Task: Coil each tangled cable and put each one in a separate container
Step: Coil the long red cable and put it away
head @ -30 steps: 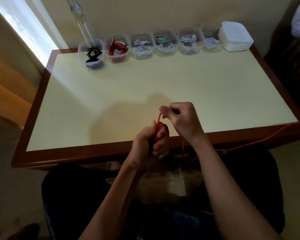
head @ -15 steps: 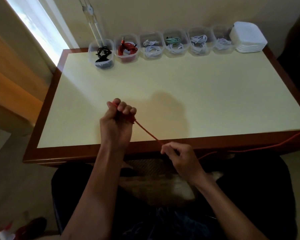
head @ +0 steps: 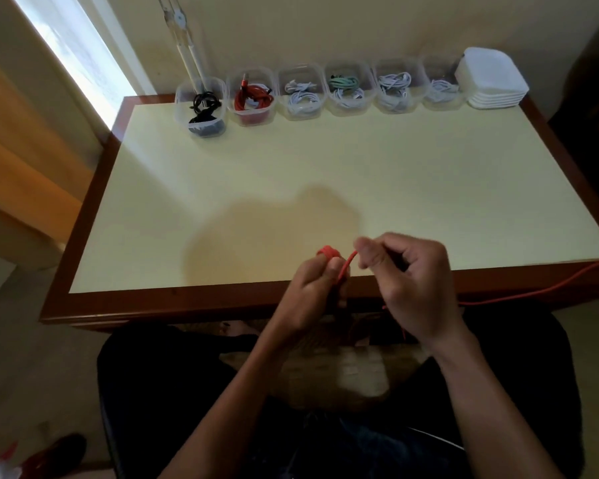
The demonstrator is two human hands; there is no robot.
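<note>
Table (head: 429, 202) edge: left hand (head: 312, 288) grips red coil; right hand (head: 405, 281) back beside it, pinching cable (head: 347, 262) (another loop on).

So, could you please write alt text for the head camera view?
A person's left hand holds a small coil of red cable while the right hand pinches its loose strand, above the near edge of a table. Six clear containers of coiled cables line the far edge.

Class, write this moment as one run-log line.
step: coiling | left hand: grips red cable coil | right hand: pinches its loose strand | containers: six filled
</note>
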